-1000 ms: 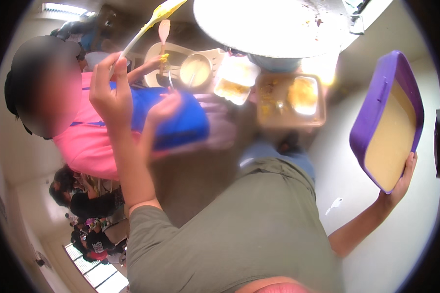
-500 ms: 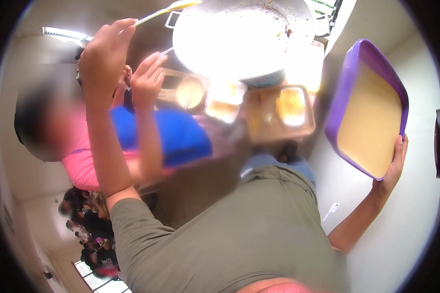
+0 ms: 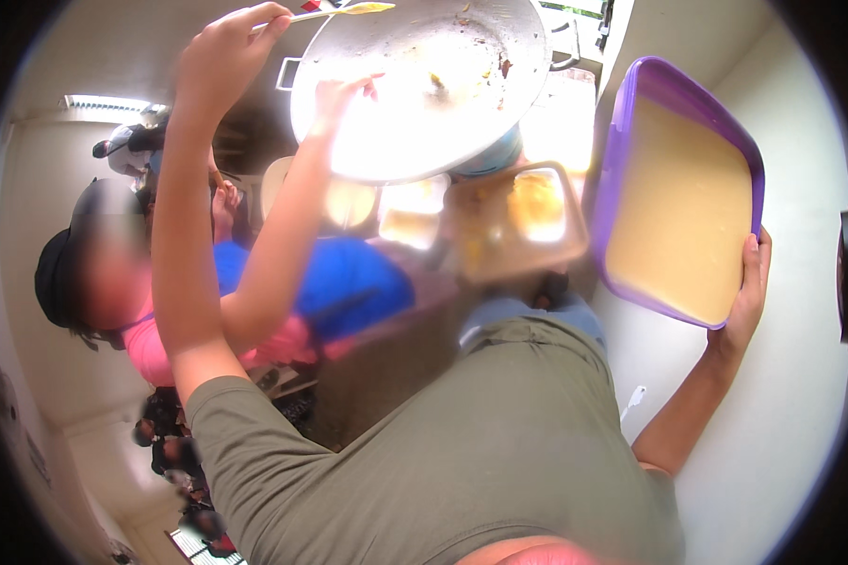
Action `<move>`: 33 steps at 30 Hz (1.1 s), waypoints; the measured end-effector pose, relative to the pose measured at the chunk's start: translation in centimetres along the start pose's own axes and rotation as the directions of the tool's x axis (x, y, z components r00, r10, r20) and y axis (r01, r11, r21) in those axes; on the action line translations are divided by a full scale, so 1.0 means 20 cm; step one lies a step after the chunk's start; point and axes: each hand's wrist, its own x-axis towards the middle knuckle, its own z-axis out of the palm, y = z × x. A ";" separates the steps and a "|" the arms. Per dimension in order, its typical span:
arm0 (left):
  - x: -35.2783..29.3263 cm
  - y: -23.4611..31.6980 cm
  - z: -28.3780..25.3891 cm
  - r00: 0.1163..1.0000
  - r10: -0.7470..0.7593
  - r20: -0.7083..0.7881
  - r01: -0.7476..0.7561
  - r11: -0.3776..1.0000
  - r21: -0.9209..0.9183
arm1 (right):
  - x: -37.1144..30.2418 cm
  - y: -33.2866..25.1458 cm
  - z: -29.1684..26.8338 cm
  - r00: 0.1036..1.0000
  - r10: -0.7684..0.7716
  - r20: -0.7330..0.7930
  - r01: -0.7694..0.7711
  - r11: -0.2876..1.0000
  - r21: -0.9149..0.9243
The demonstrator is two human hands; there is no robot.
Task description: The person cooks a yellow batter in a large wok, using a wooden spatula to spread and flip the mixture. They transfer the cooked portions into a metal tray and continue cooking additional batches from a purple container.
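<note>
My left hand is raised at the upper left, its fingers closed round the pale handle of a spoon. Yellow food coats the spoon's end, which is above the far left rim of a wide metal pan. On the right, my right hand grips the lower right corner of a purple tub, held up and tilted. A smooth, pale yellow batter-like liquid fills much of it. Another person's hand reaches over the pan; glare hides whether it holds anything.
The co-worker in a pink top and blue apron stands close on my left. Below the pan are a brownish tray with yellow food, a smaller container and a round light item. A white wall rises at right.
The co-worker's hand has moved right, from beside the pan to over it. In the view, the pan and purple tub have shifted left. My hands keep their holds.
</note>
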 end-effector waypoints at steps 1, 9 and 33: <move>0.03 0.04 0.01 0.999 0.025 0.037 -0.026 0.999 0.018 | 0.00 0.00 0.00 1.000 0.009 -0.003 -0.009 1.000 0.014; 0.22 0.24 0.31 0.950 0.224 0.218 -0.269 0.940 0.207 | 0.04 0.03 -0.03 0.999 0.033 0.000 -0.033 0.999 0.029; 0.28 -0.03 0.48 0.935 0.115 0.336 -0.178 0.970 0.163 | 0.13 0.07 0.02 0.998 0.066 0.009 -0.066 0.996 0.064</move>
